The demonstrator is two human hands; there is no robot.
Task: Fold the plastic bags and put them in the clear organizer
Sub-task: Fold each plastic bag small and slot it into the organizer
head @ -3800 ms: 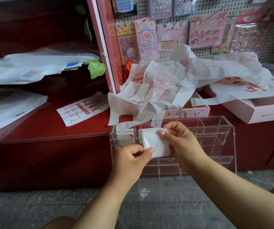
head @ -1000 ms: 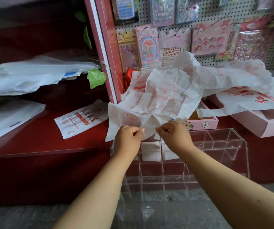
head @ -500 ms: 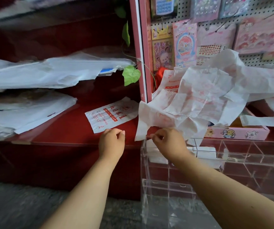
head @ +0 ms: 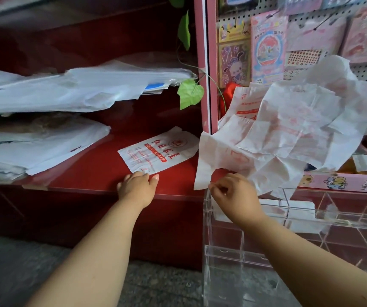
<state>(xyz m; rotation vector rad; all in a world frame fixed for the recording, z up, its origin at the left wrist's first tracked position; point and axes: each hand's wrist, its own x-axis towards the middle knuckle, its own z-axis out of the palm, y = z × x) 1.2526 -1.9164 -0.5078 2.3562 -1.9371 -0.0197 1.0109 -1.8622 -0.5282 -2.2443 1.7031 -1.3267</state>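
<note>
Plastic bags: one flat bag (head: 156, 150), white with red print, lies alone on the red shelf (head: 89, 171) at frame centre; a crumpled heap of bags (head: 289, 134) of the same kind spills to the right of the pink post (head: 207, 63). Left hand (head: 137, 185), arm stretched forward from lower left, rests at the flat bag's near edge, fingertips touching it, fingers loosely bent; cannot tell whether it grips. Right hand (head: 233, 191), arm in from lower right, pinches the lowest hanging corner of the heap between thumb and forefinger, just above the clear organizer (head: 311, 240) at lower right. Half a second ago the left hand hovered short of the flat bag; now it meets the bag's edge, and the view has swung further left. Right hand's pinch unchanged. Heap bags look thin, creased and semi-translucent, with faint red print. A folded white piece sits in the organizer's upper compartment. White sheets (head: 45, 96) lie stacked at left.
</note>
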